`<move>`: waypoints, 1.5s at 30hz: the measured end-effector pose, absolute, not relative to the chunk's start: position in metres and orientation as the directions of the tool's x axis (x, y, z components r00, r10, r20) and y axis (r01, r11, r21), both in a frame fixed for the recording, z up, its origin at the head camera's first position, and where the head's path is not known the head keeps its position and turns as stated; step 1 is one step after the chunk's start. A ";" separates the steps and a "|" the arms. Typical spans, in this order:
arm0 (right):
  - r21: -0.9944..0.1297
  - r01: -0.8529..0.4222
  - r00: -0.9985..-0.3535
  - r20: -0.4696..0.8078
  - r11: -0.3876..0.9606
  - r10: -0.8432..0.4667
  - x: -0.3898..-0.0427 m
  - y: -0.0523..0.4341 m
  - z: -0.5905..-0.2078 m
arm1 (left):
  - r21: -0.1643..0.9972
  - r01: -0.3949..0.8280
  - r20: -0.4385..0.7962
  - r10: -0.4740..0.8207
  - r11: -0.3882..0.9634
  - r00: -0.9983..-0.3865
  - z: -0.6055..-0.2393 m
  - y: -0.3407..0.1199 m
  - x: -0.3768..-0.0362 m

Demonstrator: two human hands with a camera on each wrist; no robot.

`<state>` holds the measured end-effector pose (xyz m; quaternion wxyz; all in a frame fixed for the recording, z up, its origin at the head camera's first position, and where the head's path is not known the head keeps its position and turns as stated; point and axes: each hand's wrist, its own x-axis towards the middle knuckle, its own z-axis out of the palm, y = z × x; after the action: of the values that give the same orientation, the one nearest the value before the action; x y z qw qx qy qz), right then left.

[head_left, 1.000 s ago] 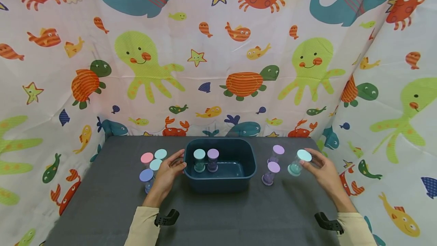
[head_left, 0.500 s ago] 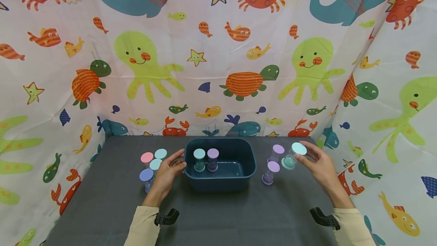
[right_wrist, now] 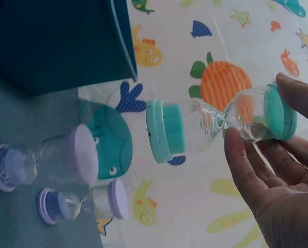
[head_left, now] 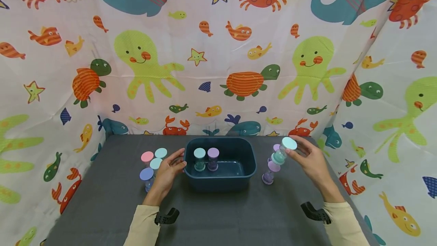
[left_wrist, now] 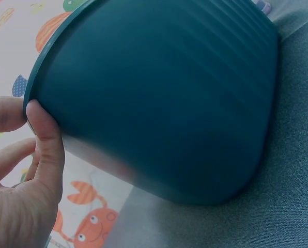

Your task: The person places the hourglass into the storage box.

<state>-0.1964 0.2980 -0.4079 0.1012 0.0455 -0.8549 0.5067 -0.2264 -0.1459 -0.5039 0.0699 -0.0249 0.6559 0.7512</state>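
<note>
My right hand [head_left: 307,158] holds a clear sand timer with teal caps [head_left: 283,151] tilted in the air, right of a dark teal bin [head_left: 246,170]. In the right wrist view my thumb and fingers [right_wrist: 247,165] grip the teal timer [right_wrist: 195,126] near its far cap. Two timers stand inside the bin, one teal-capped [head_left: 199,158] and one purple-capped [head_left: 213,158]. My left hand [head_left: 174,164] grips the bin's left rim. In the left wrist view the thumb [left_wrist: 45,144] presses the bin wall [left_wrist: 164,98] just under the rim.
Two purple timers [head_left: 269,172] [head_left: 275,147] stand on the grey table [head_left: 222,215] under the lifted one. Several timers with pink [head_left: 147,157], teal [head_left: 161,153] and blue [head_left: 146,175] caps cluster left of the bin. A sea-animal curtain [head_left: 218,67] closes off back and sides.
My right hand has lifted the teal timer off the table and carried it up and left, over the purple timers toward the bin. The left hand and bin have stayed put.
</note>
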 end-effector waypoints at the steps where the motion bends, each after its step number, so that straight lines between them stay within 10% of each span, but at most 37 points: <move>1: -0.856 -0.187 -0.974 0.224 0.482 0.020 -0.197 0.296 -0.407 | 0.982 -0.136 -0.128 0.074 -0.128 -0.989 -0.504 -0.146 -0.226; 45: -0.908 -0.282 -0.955 0.237 0.309 -0.176 -0.226 0.203 -0.408 | 0.984 -0.134 -0.126 0.077 -0.115 -0.989 -0.504 -0.147 -0.226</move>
<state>-0.2259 0.2034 -0.4084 0.0466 0.1418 -0.8077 0.5704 -0.2255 -0.1470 -0.5044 0.0706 -0.0215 0.6613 0.7465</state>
